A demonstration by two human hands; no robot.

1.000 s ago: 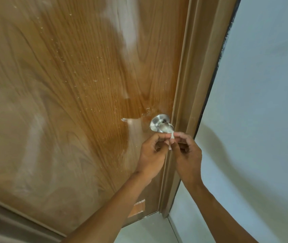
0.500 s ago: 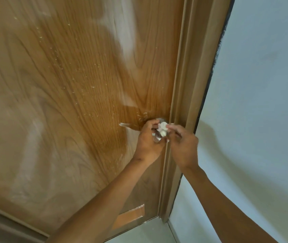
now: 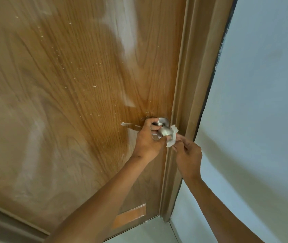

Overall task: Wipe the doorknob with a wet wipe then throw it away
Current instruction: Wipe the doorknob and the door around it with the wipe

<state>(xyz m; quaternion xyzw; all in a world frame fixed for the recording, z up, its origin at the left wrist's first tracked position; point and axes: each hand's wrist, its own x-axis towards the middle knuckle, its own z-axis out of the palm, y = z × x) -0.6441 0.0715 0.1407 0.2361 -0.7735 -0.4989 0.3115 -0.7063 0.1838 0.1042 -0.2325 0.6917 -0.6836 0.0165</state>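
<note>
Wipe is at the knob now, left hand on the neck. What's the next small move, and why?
Probably sweep the wet wipe round the doorknob face with the right hand. It only touches the knob's right edge, most of the metal is bare, and the left hand already steadies the neck.

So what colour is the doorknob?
Brushed silver metal doorknob, seen in the head view, the only one.

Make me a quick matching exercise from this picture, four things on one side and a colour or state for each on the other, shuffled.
Things:
1. doorknob
2. wet wipe
3. door
4. wall

Descriptions:
A. pale blue-grey
B. brown wood grain
C. silver metal
D. white, crumpled, pinched by the right hand

Pairs: 1-C, 2-D, 3-B, 4-A
</note>
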